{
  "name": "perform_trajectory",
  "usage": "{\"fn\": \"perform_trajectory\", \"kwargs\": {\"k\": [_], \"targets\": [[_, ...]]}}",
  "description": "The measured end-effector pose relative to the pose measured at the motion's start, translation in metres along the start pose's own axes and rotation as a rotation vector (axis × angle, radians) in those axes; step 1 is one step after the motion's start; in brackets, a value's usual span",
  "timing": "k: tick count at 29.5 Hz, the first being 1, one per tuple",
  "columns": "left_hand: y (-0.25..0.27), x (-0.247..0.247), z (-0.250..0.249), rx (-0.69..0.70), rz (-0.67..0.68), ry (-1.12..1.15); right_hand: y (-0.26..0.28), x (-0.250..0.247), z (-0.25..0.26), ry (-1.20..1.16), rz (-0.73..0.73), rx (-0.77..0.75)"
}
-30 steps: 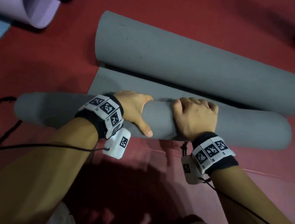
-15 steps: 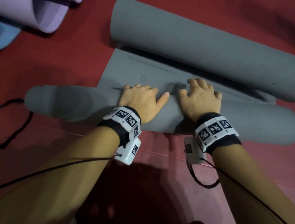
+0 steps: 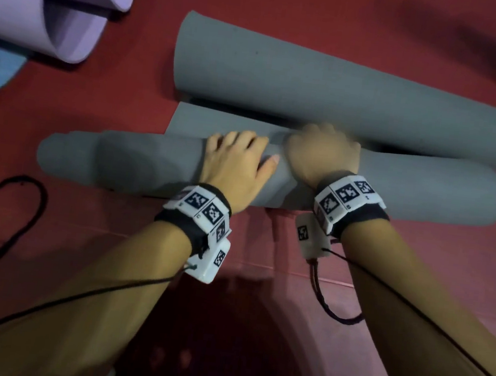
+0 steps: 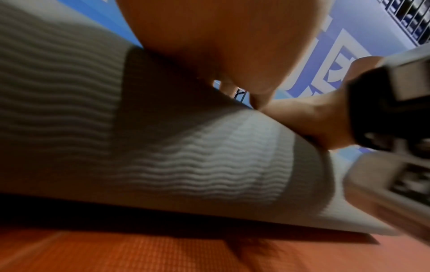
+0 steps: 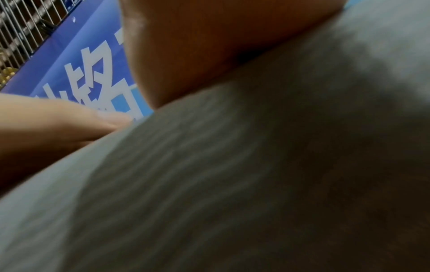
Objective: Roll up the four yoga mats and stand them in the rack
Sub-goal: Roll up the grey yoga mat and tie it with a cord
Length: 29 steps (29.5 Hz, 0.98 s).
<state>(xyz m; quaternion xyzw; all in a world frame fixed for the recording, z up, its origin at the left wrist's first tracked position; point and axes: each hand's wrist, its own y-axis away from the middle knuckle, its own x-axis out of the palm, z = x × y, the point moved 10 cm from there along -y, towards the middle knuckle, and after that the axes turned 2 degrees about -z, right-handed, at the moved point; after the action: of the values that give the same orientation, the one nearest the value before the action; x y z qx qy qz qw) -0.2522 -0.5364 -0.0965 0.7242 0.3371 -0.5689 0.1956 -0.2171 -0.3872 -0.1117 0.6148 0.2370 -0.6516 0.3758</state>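
**Grey mat: the roll has gained another turn**

The grey mat [image 3: 395, 186] lies on the red floor [image 3: 125, 112], its flat strip narrower than a moment ago. The left hand [image 3: 236, 168] presses flat and open; the right hand [image 3: 321, 156] curls over the roll. Rolling is nearly finished.

Grey foam yoga mat [image 3: 395, 186] looks matt, w/ fine wavy ribbing up close on its rolled part [image 4: 186, 165]. Red floor matting [image 3: 126, 106] is matt too, faint woven grain. Lilac foam mat [image 3: 29, 8] at far-left corner: smooth, matt. Black cord loop [image 3: 2, 218] looks braided.
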Motion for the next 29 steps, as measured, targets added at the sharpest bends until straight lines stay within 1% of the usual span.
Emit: {"fn": "perform_trajectory", "kwargs": {"k": [2,3,5,7,8,10,12,14,16,18,22,24,26,29], "targets": [[0.003,-0.001,-0.005,0.056,0.015,-0.042,-0.011,0.004,-0.002,-0.057,0.043,0.01],[0.003,0.0,-0.005,0.069,0.056,-0.071,-0.015,0.006,-0.001,-0.073,0.061,0.005],[0.0,0.01,-0.003,0.068,0.22,-0.134,-0.018,0.006,0.0,-0.098,0.067,-0.014],[-0.004,0.021,-0.001,0.052,0.365,-0.209,-0.017,-0.001,0.001,-0.123,0.006,-0.024],[-0.007,0.022,0.0,0.038,0.397,-0.235,-0.016,-0.006,0.0,-0.132,-0.045,-0.021],[-0.016,0.024,0.003,0.017,0.415,-0.242,-0.012,-0.016,-0.001,-0.115,-0.154,-0.01],[-0.025,0.022,0.006,0.017,0.433,-0.221,-0.004,-0.023,-0.007,-0.041,-0.253,0.007],[-0.033,0.019,0.01,0.019,0.466,-0.184,0.004,-0.024,-0.017,0.004,-0.307,0.025],[-0.037,0.016,0.013,0.011,0.497,-0.144,0.008,-0.022,-0.023,0.013,-0.294,0.009],[-0.034,0.014,0.016,-0.006,0.526,-0.117,0.01,-0.02,-0.019,0.007,-0.248,-0.035],[-0.005,0.01,0.029,-0.07,0.615,-0.051,0.026,-0.015,-0.012,0.014,-0.155,-0.133],[0.017,0.009,0.041,-0.112,0.698,-0.005,0.039,-0.012,-0.023,0.015,-0.117,-0.111],[0.032,0.008,0.05,-0.14,0.751,0.008,0.052,-0.012,-0.033,0.03,-0.111,-0.066],[0.037,0.009,0.048,-0.106,0.728,-0.012,0.067,-0.012,-0.034,0.067,-0.176,-0.054]]}}
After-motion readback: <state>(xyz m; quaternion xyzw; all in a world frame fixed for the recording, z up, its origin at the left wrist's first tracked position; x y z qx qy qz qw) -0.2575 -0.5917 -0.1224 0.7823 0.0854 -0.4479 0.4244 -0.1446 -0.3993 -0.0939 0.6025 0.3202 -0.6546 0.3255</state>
